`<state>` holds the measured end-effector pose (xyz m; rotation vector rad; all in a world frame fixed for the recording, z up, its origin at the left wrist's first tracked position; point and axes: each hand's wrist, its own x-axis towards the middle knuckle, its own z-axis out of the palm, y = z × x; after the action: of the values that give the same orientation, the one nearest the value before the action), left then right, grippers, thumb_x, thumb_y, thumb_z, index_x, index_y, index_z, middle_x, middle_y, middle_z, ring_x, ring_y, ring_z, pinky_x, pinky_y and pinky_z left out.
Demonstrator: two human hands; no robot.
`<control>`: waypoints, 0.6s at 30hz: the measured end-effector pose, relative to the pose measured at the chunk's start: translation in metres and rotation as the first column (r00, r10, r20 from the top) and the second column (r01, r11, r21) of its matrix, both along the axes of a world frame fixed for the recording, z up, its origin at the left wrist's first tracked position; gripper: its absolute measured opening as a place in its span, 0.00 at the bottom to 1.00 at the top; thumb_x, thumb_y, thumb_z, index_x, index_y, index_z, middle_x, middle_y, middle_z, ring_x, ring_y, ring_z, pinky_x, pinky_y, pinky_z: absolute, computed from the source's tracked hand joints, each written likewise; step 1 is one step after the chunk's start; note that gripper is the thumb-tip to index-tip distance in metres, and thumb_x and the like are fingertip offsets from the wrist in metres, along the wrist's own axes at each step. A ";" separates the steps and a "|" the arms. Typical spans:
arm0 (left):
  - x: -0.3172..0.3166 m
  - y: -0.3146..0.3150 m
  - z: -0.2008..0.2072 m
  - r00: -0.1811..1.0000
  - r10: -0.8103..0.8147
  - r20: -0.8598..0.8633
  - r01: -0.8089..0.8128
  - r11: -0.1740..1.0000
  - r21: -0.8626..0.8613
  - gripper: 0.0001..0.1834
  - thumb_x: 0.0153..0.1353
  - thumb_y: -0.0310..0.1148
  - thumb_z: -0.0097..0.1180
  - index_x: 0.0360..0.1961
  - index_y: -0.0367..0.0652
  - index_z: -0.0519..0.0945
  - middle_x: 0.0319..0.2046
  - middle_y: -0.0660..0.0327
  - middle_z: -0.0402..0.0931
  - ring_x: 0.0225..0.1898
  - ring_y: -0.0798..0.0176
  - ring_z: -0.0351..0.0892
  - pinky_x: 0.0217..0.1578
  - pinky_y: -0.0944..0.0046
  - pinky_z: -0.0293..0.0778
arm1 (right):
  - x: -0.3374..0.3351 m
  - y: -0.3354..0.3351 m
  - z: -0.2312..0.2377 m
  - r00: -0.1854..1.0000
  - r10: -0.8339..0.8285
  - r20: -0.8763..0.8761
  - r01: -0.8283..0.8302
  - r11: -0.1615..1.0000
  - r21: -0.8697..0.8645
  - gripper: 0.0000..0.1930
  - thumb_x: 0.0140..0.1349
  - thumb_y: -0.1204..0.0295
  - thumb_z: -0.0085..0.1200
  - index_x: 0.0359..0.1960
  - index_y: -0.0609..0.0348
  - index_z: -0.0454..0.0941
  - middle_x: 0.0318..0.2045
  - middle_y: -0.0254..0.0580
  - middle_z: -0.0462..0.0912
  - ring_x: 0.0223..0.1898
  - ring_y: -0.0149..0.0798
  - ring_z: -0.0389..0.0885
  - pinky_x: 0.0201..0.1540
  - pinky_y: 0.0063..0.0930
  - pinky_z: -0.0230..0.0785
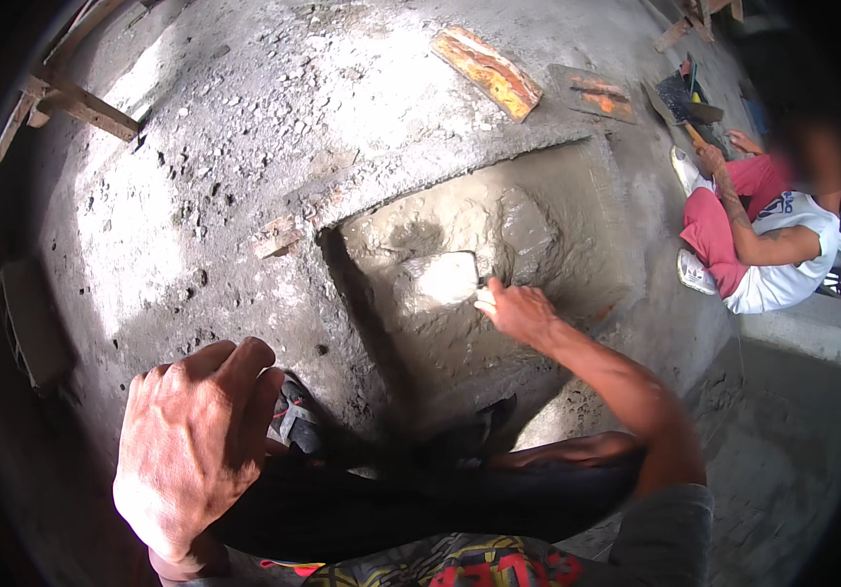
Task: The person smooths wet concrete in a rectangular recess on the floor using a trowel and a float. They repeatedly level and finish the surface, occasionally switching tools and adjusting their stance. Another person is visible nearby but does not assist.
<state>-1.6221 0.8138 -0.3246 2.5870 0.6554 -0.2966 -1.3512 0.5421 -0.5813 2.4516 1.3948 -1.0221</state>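
Note:
My right hand (518,311) reaches forward and grips the handle of a steel trowel (445,278), whose wet blade lies flat on fresh grey cement (538,235) in a shallow square patch of the floor. My left hand (190,440) rests closed on my left knee, over dark trousers, holding nothing. My feet in dark sandals sit at the near edge of the wet patch.
A crouching person in a white shirt and pink shorts (763,245) is at the right. An orange-stained wooden float (489,70), a flat board (594,93) and tools lie at the far edge. Wooden battens (78,103) stand at the upper left. Rough rubble-strewn concrete (244,127) surrounds the patch.

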 end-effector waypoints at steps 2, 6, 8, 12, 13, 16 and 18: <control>-0.003 0.001 0.000 1.000 0.013 0.017 -0.013 1.000 -0.012 0.06 0.64 0.32 0.57 0.34 0.42 0.77 0.26 0.55 0.78 0.27 0.46 0.81 0.28 0.50 0.74 | 0.020 -0.009 0.022 0.997 0.002 0.082 0.005 0.997 -0.075 0.21 0.72 0.54 0.49 0.47 0.64 0.70 0.26 0.57 0.84 0.31 0.59 0.86 0.37 0.52 0.77; -0.006 0.000 0.002 0.999 0.039 0.012 -0.039 0.998 -0.040 0.06 0.64 0.32 0.57 0.34 0.41 0.77 0.27 0.55 0.78 0.27 0.45 0.81 0.28 0.49 0.74 | 0.028 -0.022 0.071 0.988 0.032 0.152 -0.016 0.994 -0.104 0.20 0.71 0.57 0.51 0.48 0.66 0.71 0.26 0.55 0.84 0.29 0.56 0.86 0.36 0.50 0.76; -0.005 -0.001 0.001 1.000 0.026 0.003 -0.026 0.999 -0.026 0.06 0.64 0.32 0.57 0.35 0.42 0.78 0.27 0.55 0.78 0.27 0.46 0.81 0.28 0.49 0.74 | 0.010 -0.016 0.077 0.999 -0.025 0.023 0.026 0.998 -0.054 0.20 0.71 0.57 0.52 0.48 0.65 0.71 0.26 0.57 0.83 0.29 0.58 0.85 0.35 0.51 0.75; 0.003 -0.002 0.000 1.000 -0.004 0.028 0.005 1.000 -0.020 0.05 0.64 0.32 0.57 0.37 0.42 0.79 0.26 0.57 0.78 0.27 0.46 0.81 0.28 0.50 0.74 | -0.045 0.021 0.035 0.939 0.021 -0.344 0.087 0.952 0.295 0.18 0.69 0.57 0.55 0.43 0.63 0.74 0.25 0.59 0.80 0.29 0.64 0.82 0.32 0.52 0.72; 0.003 -0.004 0.000 1.000 -0.002 0.030 0.003 1.000 -0.012 0.05 0.63 0.32 0.57 0.37 0.43 0.79 0.26 0.57 0.78 0.27 0.46 0.81 0.28 0.50 0.74 | -0.056 0.026 0.024 0.894 -0.025 -0.447 0.184 0.931 0.315 0.22 0.71 0.53 0.50 0.42 0.65 0.75 0.27 0.61 0.80 0.31 0.65 0.82 0.35 0.56 0.70; 0.003 -0.010 0.003 0.999 0.038 -0.022 -0.039 0.998 -0.057 0.05 0.63 0.32 0.58 0.37 0.42 0.79 0.26 0.57 0.78 0.26 0.46 0.81 0.27 0.50 0.74 | -0.073 0.025 -0.004 0.946 -0.030 -0.322 0.044 0.998 0.035 0.22 0.73 0.52 0.46 0.46 0.63 0.74 0.34 0.58 0.82 0.30 0.65 0.81 0.40 0.56 0.75; 0.004 -0.010 0.002 0.999 0.032 -0.038 -0.035 0.997 -0.069 0.05 0.63 0.32 0.59 0.36 0.43 0.79 0.26 0.57 0.78 0.26 0.46 0.81 0.27 0.50 0.74 | -0.066 0.011 -0.013 0.981 0.004 -0.196 -0.005 1.000 -0.005 0.26 0.72 0.49 0.45 0.47 0.66 0.73 0.33 0.59 0.84 0.35 0.65 0.83 0.44 0.56 0.76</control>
<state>-1.6177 0.8034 -0.3224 2.5071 0.6887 -0.3505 -1.4170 0.5532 -0.5941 2.3975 1.4485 -1.2951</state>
